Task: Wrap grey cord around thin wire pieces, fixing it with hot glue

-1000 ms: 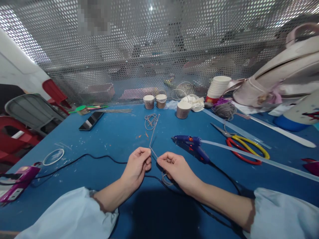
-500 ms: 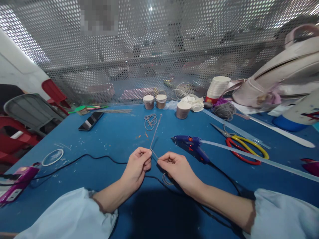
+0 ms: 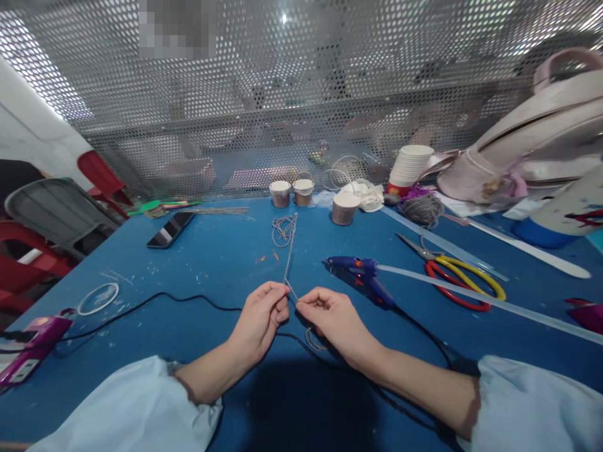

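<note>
My left hand [image 3: 260, 319] and my right hand [image 3: 330, 317] are close together over the blue table [image 3: 211, 257], both pinched shut on a thin grey cord [image 3: 288, 258]. A stiff length of the cord rises from my left fingertips toward the back. A loop of the same cord hangs under my right hand. A small coil of cord [image 3: 281, 229] lies further back on the table.
A blue glue gun [image 3: 360, 276] with a clear glue stick lies right of my hands, its black cable running under them. Red and yellow scissors [image 3: 459, 279], paper cups [image 3: 346, 207], stacked cups [image 3: 412, 164], a phone [image 3: 170, 228], a purple device [image 3: 28, 342] and a perforated metal screen [image 3: 301, 94] surround the work.
The raised end of the cord has swung slightly left and both hands have dropped a little lower. Their grip is the same.
</note>
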Tool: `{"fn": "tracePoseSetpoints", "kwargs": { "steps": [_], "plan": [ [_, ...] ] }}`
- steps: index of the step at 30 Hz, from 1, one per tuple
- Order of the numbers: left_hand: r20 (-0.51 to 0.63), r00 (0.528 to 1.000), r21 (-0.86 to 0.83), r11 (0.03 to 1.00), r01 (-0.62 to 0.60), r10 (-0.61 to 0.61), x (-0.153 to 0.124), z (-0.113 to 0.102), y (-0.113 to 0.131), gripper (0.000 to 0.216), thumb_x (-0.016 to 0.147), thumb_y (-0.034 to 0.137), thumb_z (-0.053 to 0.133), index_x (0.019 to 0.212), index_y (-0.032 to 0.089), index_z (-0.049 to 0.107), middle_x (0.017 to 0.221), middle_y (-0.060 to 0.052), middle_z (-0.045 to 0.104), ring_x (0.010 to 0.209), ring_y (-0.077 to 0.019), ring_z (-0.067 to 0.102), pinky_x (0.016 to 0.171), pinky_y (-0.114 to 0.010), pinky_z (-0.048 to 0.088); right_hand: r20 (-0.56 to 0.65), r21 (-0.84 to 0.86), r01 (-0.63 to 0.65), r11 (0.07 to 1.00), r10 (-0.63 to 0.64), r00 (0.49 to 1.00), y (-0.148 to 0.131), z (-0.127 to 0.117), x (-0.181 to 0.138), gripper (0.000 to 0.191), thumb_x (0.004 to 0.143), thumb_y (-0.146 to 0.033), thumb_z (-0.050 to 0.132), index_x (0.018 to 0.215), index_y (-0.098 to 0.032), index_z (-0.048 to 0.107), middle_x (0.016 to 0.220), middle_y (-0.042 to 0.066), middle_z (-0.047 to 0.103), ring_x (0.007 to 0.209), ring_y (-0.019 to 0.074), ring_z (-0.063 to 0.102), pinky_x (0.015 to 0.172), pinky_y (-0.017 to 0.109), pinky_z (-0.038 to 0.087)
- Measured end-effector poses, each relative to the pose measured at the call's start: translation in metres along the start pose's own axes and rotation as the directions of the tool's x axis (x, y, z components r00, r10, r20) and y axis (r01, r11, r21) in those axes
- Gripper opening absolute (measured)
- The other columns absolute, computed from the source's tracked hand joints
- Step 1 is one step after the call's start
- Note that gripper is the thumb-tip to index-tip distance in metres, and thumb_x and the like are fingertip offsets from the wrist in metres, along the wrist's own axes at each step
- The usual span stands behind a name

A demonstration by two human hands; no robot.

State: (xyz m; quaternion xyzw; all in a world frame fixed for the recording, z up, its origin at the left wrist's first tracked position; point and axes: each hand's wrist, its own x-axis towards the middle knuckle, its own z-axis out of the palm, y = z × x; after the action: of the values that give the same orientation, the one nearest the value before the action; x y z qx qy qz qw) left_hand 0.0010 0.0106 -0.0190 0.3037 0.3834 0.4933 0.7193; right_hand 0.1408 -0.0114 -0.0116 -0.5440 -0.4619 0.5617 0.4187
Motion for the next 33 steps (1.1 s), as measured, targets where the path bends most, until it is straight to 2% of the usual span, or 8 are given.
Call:
{"fn": "tracePoseSetpoints", "kwargs": {
  "steps": [10,28,30,33],
  "plan": [
    [0.007,1.000,0.030,1.000,-0.011,0.010,-0.0004,0.0007,-0.0020,0.015,0.070,0.022,0.070,0.069,0.012,0.059,0.051,0.005,0.046,0.046,-0.0041,0.043,0.047,-0.017,0.031,0.013,-0.005,0.007,1.000,-0.007,1.000,-0.0001,-0.0004,0.0005,0.012,0.070,-0.029,0.062,0.068,-0.017,0.060,0.051,-0.006,0.049,0.040,0.0053,0.033,0.039,0.021,0.023],
    [-0.029,0.998,0.101,0.994,-0.044,0.048,-0.0014,0.0020,-0.0037,0.019,0.069,0.023,0.071,0.068,0.014,0.054,0.053,0.005,0.049,0.045,-0.0054,0.045,0.045,-0.019,0.038,0.024,0.002,0.015,1.000,-0.015,1.000,-0.0004,0.0000,-0.0001,0.012,0.071,-0.028,0.061,0.069,-0.016,0.060,0.054,-0.005,0.051,0.040,0.0042,0.033,0.038,0.020,0.022],
    [-0.048,0.998,0.115,0.993,-0.034,0.040,-0.0026,0.0026,-0.0035,0.020,0.069,0.025,0.071,0.070,0.015,0.053,0.052,0.006,0.049,0.044,-0.0056,0.044,0.041,-0.018,0.036,0.024,0.005,0.017,1.000,-0.017,1.000,-0.0006,0.0002,-0.0001,0.013,0.070,-0.028,0.061,0.069,-0.016,0.060,0.053,-0.006,0.050,0.040,0.0044,0.032,0.038,0.020,0.022],
    [-0.059,0.998,0.117,0.993,-0.022,0.029,-0.0042,0.0035,-0.0029,0.022,0.070,0.028,0.071,0.072,0.017,0.052,0.048,0.009,0.041,0.038,-0.0032,0.034,0.035,-0.014,0.023,0.019,0.005,0.020,1.000,-0.020,1.000,-0.0008,0.0002,-0.0002,0.013,0.070,-0.029,0.062,0.068,-0.016,0.060,0.052,-0.006,0.049,0.040,0.0046,0.032,0.038,0.021,0.022]
  ]
}}
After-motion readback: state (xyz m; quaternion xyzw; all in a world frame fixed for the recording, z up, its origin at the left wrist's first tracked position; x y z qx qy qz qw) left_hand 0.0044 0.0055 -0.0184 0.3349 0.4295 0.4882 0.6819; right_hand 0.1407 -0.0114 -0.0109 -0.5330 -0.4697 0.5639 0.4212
